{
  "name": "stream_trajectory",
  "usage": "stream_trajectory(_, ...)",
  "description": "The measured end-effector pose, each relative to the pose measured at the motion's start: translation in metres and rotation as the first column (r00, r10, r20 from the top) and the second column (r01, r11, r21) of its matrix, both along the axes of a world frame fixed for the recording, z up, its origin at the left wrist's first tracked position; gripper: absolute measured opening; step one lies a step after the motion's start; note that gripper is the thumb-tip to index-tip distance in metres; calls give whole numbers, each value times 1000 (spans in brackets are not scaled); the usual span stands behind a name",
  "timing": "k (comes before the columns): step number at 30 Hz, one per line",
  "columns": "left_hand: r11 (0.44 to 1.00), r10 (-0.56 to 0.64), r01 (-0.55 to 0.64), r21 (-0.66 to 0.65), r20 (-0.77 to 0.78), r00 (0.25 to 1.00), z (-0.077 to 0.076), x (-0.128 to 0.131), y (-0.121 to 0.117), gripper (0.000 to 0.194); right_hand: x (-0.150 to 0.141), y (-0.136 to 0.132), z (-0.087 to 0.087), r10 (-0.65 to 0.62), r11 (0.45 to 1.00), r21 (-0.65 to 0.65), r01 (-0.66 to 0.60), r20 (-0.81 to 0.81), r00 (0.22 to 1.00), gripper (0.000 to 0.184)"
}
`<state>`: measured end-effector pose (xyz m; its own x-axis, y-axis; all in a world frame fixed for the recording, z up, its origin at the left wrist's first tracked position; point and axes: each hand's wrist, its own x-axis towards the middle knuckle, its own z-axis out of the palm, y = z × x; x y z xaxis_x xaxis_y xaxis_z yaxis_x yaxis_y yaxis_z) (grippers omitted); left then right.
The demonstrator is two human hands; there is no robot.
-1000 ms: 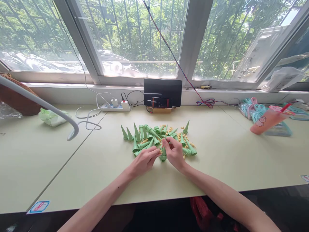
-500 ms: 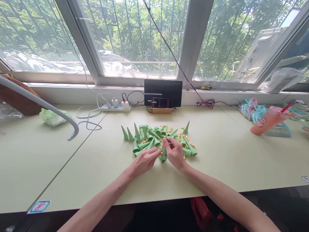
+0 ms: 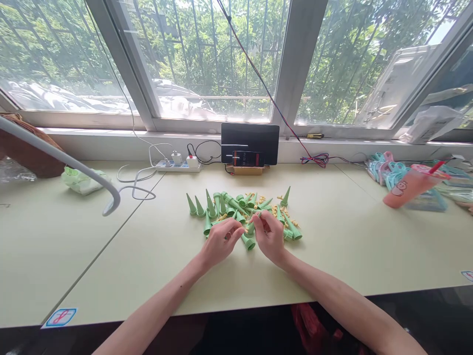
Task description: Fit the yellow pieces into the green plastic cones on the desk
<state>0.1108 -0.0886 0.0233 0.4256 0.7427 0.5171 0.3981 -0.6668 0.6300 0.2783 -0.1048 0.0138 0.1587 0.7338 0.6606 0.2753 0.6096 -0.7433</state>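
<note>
My right hand (image 3: 271, 238) is closed around the narrow end of a green plastic cone (image 3: 251, 229), whose wider end points down toward my left hand. My left hand (image 3: 221, 240) pinches a small yellow plastic piece (image 3: 246, 230) between thumb and fingertips, close beside that cone. Just below the fingers another green cone (image 3: 249, 243) lies on its side, open end toward me. Behind both hands spreads a pile of green cones (image 3: 232, 201), some upright, others lying. Small yellow pieces (image 3: 290, 220) are scattered among them, mostly on the right.
A phone (image 3: 248, 158) leans on a small cardboard box before a dark tablet (image 3: 250, 138). Left of it are a power strip (image 3: 179, 167) and a grey curved bar (image 3: 74, 160). A pink drink cup (image 3: 410, 187) tilts at the right, near bagged scissors (image 3: 388, 167).
The held cone has tilted and its wide end has lifted off the lying cone below. My left hand has drawn slightly back, its fingers more curled.
</note>
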Motion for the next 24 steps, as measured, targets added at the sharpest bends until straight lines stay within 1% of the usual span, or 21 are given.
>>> stream_trajectory(2,999,36,-36,-24,32,999,1,0,0,40,0,0,0,-14,998,66,12,26,1000,28)
stream_trajectory(4,998,45,-44,-38,32,998,1,1,0,46,0,-1,0,0,993,116,-6,47,999,25)
stream_trajectory(6,997,12,-10,-76,20,1000,1,1,1,50,0,-1,-1,24,988,152,-34,71,997,22)
stream_trajectory(9,982,-62,64,-176,20,998,1,1,0,51,0,-1,-5,52,981,183,-71,106,993,19)
stream_trajectory(12,968,-71,77,-239,33,997,1,2,-2,50,-1,0,-9,76,978,185,-99,124,989,16)
stream_trajectory(16,953,-64,79,-291,60,996,2,2,-3,48,-1,-1,-11,98,976,185,-117,106,989,14)
stream_trajectory(24,939,-82,107,-326,91,992,6,2,-5,45,-2,-3,-6,95,983,148,-106,77,993,18)
